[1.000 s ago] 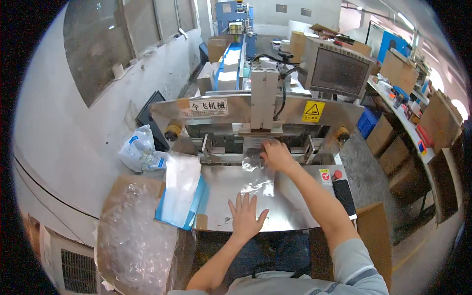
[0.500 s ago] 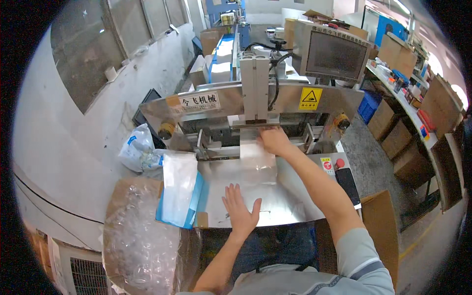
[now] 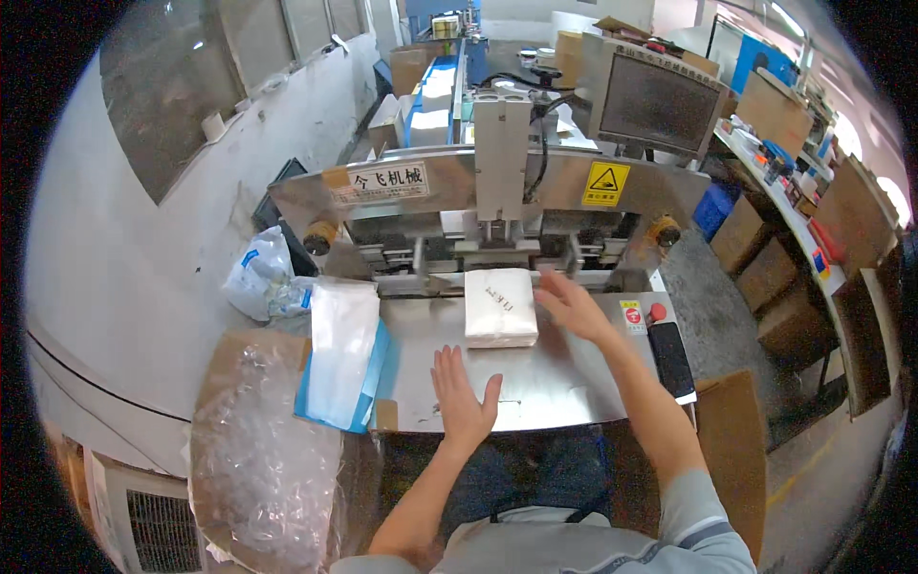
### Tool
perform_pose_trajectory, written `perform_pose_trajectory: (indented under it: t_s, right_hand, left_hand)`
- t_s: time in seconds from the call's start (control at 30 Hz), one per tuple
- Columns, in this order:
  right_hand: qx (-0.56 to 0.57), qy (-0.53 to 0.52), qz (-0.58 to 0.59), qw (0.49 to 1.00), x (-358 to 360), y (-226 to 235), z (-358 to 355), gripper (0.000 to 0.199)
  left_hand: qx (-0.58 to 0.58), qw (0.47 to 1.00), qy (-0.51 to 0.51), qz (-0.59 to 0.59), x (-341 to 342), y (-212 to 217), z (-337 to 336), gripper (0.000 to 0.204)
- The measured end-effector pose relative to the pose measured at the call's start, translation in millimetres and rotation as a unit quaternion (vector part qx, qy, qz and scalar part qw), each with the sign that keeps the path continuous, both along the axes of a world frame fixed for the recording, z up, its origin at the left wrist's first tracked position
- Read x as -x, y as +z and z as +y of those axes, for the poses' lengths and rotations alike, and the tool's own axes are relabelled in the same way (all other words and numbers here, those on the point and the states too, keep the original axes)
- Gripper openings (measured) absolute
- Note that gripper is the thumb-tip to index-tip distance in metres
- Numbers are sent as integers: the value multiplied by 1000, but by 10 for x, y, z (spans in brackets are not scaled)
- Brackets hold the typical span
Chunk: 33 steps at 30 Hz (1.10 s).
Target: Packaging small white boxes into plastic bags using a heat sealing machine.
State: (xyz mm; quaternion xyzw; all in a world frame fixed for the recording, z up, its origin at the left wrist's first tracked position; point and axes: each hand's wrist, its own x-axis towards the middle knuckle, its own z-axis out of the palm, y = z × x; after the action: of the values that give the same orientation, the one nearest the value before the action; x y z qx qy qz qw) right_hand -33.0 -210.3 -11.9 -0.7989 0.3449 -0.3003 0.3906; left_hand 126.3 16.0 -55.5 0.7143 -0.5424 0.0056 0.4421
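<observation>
A white, block-shaped packet (image 3: 501,311) with dark print on top lies on the metal worktable (image 3: 421,383), right in front of the machine's opening. My left hand (image 3: 463,400) is open just nearer than the packet and to its left, fingers pointing away from me, holding nothing. Close by the packet's right side is my right hand (image 3: 574,310), its fingers stretched toward it and slightly blurred; whether they touch it is hard to make out. At the table's left stands a blue holder (image 3: 382,373) with a stack of flat white plastic bags (image 3: 344,335).
Behind the packet rises the machine's vertical column (image 3: 502,163) on a metal crossbeam (image 3: 402,191). A red button (image 3: 657,312) and a black phone-like slab (image 3: 671,359) are on the right. A carton of clear plastic (image 3: 273,459) stands at the left, a brown carton (image 3: 732,421) at the right.
The white packet now lies where a clear bag hung under the machine's column. My right hand has let go of the bag and moved right and nearer; my left hand has barely moved.
</observation>
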Motion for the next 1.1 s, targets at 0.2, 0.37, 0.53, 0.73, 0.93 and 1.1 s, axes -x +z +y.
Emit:
perform_pose_trajectory:
  t_s: [0.2,0.37,0.53,0.73,0.93,1.1]
  right_hand:
    - [-178,38,-36,983,46,-134,292,66]
    - [-158,38,-7,987,-18,-72,319,72]
    - [-166,9,-31,986,-116,-237,296,75]
    - [-233,18,-58,970,-63,-136,485,75]
    - [-148,-18,12,989,673,143,722,96]
    - [-267,206,-18,941,966,345,806,97]
  left_hand:
    - [8,998,-14,66,-90,-23,-115,75]
    - [0,925,-16,379,-342,195,-588,80]
    - [-75,923,-4,378,-509,244,-1005,78]
    - [-54,865,-21,499,-363,257,-998,74]
    - [-77,869,-173,457,-75,573,-489,68]
    - [-168,807,-325,463,71,564,-477,87]
